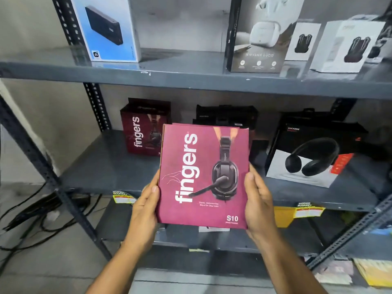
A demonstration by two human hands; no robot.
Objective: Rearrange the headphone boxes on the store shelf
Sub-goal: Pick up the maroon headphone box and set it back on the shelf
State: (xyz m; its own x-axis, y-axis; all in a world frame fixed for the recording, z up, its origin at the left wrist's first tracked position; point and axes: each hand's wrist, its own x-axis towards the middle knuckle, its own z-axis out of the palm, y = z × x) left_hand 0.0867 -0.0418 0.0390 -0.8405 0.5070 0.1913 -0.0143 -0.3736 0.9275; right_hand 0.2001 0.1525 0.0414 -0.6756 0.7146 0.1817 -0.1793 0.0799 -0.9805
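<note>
Grey metal shelf (110, 166) behind; left hand (146, 205) and right hand (259, 205) clamp magenta headphone box (203, 175) by its edges, risk: clipping black box (305, 158) when shelving.

- The Fingers S10 headset box (203, 177) is held in front of the middle shelf (101, 168).
- Behind it to the left, a second Fingers box (142, 128) is stood on that shelf.
- To its right, a Rockerz headphone box (311, 153) is placed.

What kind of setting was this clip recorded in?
Most likely an electronics shop or its stockroom: boxed headphones and earbuds stand on grey slotted-steel shelves, yellow price tags hang from a shelf edge, and both hands hold a magenta headset box.
</note>
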